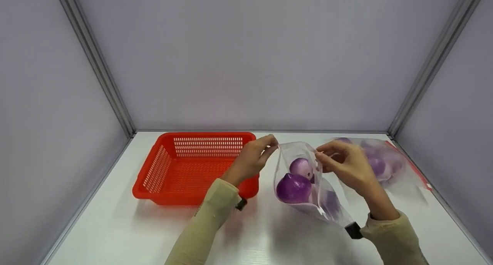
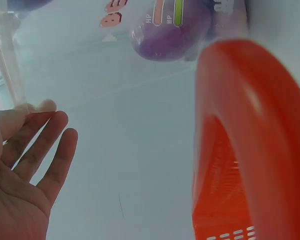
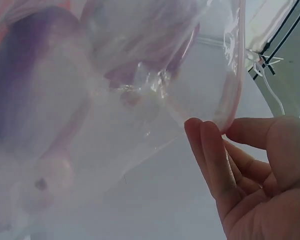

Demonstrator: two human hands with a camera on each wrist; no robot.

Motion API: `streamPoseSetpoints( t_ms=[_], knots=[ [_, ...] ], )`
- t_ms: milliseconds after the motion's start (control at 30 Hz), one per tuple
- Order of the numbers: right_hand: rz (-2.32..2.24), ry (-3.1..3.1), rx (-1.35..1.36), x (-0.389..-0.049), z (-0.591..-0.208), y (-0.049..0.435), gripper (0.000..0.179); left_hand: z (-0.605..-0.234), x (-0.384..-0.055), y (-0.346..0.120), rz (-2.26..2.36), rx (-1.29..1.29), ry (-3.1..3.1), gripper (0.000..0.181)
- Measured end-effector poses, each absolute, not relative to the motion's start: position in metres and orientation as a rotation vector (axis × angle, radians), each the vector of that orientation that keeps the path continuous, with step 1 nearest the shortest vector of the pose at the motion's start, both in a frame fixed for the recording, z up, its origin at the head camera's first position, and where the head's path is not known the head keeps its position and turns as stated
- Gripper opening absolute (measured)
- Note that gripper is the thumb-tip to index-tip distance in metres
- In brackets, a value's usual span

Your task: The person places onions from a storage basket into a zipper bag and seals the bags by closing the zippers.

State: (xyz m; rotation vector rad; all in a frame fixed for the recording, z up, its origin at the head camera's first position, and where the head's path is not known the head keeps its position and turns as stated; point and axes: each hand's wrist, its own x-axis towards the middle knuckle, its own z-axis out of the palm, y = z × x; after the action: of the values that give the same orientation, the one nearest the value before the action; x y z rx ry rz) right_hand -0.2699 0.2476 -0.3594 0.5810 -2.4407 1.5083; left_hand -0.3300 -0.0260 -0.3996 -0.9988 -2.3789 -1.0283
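Between my two hands a clear zip bag (image 1: 327, 186) is held with its mouth spread wide. Inside lie purple onions, a dark one (image 1: 294, 188) in front and a paler one (image 1: 301, 167) behind it; more purple shows dimly through the plastic. My left hand (image 1: 250, 157) pinches the left corner of the mouth between thumb and fingertips, its other fingers extended in the left wrist view. The right corner is pinched by my right hand (image 1: 348, 166). Through the film in the right wrist view, the onions look hazy.
A red plastic basket (image 1: 208, 135) with slotted sides stands on the white table (image 1: 254, 234) at left, close to my left forearm. Behind my right hand lies another clear bag (image 1: 410, 184) holding purple onions, with a red strip along its edge. Pale walls enclose the table.
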Motion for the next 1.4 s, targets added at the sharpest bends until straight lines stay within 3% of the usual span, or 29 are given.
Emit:
streamPoseSetpoints(
  t_ms=[200,333,467,633,933,1033,1267,1400],
  knots=[
    [1.258,-2.381,0.897,-0.245,-0.364,0.265,0.015,-0.398,-0.329,-0.028,-1.07,-0.958,-2.381,0.011],
    [1.177,-2.225,1.296,-0.231,-0.378,0.277,0.028,-0.4,-0.33,-0.029,-1.077,-0.954,-2.377,0.012],
    [0.993,-2.191,1.416,-0.221,-0.39,0.269,0.038,-0.402,-0.331,-0.032,-1.084,-0.952,-2.378,0.011],
    [0.819,-2.164,1.371,-0.218,-0.392,0.259,0.029,-0.4,-0.33,-0.034,-1.099,-0.962,-2.377,0.011],
    [1.12,-2.017,1.268,-0.236,-0.387,0.286,0.038,-0.389,-0.32,-0.036,-1.243,-0.852,-2.255,0.014],
    [1.252,-1.985,1.133,-0.24,-0.386,0.294,0.035,-0.386,-0.316,-0.037,-1.329,-0.823,-2.196,0.015],
    [1.424,-2.11,0.6,-0.248,-0.378,0.305,0.011,-0.382,-0.312,-0.035,-1.456,-0.799,-2.116,0.016],
    [1.497,-2.134,0.494,-0.253,-0.379,0.306,0.007,-0.382,-0.309,-0.033,-1.527,-0.799,-2.099,0.014]
  ],
)
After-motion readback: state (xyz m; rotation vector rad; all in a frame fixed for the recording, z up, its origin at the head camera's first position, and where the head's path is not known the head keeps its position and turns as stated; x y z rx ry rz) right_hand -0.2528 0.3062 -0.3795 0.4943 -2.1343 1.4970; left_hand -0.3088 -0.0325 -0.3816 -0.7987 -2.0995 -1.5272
